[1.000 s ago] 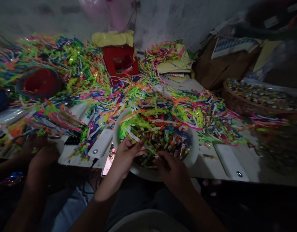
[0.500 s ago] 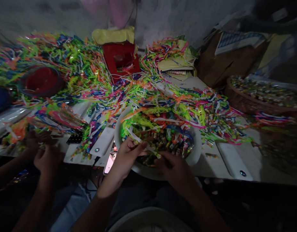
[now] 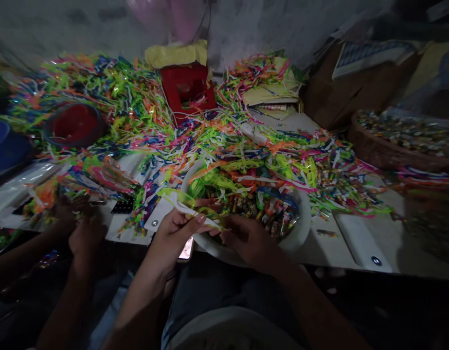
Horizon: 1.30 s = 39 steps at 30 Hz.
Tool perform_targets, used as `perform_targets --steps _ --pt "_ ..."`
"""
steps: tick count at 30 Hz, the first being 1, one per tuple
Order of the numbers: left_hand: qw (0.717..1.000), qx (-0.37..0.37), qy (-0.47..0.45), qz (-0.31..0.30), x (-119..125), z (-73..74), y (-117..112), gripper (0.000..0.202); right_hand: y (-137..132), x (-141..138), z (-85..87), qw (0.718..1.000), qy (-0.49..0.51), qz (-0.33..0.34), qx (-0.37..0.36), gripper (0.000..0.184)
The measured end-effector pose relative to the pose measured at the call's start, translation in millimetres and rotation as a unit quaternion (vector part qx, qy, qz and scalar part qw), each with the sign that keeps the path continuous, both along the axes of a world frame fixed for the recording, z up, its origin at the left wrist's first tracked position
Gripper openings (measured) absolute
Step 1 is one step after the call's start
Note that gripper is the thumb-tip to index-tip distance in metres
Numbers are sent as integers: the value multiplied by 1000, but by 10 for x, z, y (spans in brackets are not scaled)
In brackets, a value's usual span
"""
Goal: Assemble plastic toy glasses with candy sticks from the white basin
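Observation:
My left hand (image 3: 178,231) is closed, thumb against fingers, around a yellow-green and white plastic strip (image 3: 186,206). The strip runs across to my right hand (image 3: 248,238), whose fingers are pinched on its right end; a small part there is hidden by the fingertips. Both hands are over the near rim of a white basin (image 3: 300,233). Inside the basin lie several small dark, banded tube-like pieces (image 3: 248,206) and bright ribbon-like strips (image 3: 239,184). A lit phone (image 3: 187,249) shows just below my left hand.
A co-worker's hands (image 3: 81,228) work at the left beside bundled strips. Heaps of coloured strips (image 3: 118,87) cover the table's back. A red box (image 3: 188,90), a blue-rimmed red bowl (image 3: 74,124), a brown basket (image 3: 377,143) and a white power bank (image 3: 363,243) stand around.
My left hand has moved left, and the strip now stretches out more openly between both hands. My right hand has shifted slightly left. The camera view has turned a little left.

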<state>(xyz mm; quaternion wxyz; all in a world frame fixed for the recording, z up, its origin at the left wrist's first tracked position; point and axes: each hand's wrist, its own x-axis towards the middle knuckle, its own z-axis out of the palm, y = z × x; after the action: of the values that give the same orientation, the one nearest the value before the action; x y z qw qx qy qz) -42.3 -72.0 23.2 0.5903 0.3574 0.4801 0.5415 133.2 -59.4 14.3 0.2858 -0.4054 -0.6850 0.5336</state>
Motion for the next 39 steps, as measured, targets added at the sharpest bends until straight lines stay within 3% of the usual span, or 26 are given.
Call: perform_targets --steps 2,6,9,13,16,19,21,25,27,29,32,34,37,39 --pt "1000 7 -8 11 -85 34 7 21 49 -69 53 999 1 22 31 21" --pt "999 32 -14 33 -250 60 78 33 104 -284 147 993 -28 -17 116 17" --pt "998 43 10 40 -341 85 111 36 120 -413 171 990 -30 -22 133 20" --pt "989 65 105 79 -561 60 150 35 163 -263 138 979 -112 -21 170 27" --pt "947 77 261 170 -930 -74 250 41 200 51 106 940 -279 -22 197 29" --pt "874 38 453 171 -1369 -276 412 41 211 266 78 876 -455 56 152 22" --pt "845 20 509 163 -1601 -407 533 40 204 272 66 844 -510 100 129 20" --pt "796 9 589 139 -1787 -587 710 44 197 112 69 827 -532 127 129 20" --pt "767 49 631 109 -1722 -603 725 55 207 68 73 826 -530 133 136 20" --pt "755 106 641 90 -1542 -546 688 60 222 70 70 828 -520 150 148 20" --pt "789 181 583 68 -1088 -348 592 49 237 80 64 829 -507 173 162 21" --pt "790 242 563 -10 -736 -211 550 39 236 48 75 824 -511 179 165 22" --pt "727 283 610 -140 -303 -134 559 28 219 -9 110 817 -525 168 165 23" --pt "694 262 656 -136 -140 -184 594 28 201 6 128 818 -530 148 165 23"
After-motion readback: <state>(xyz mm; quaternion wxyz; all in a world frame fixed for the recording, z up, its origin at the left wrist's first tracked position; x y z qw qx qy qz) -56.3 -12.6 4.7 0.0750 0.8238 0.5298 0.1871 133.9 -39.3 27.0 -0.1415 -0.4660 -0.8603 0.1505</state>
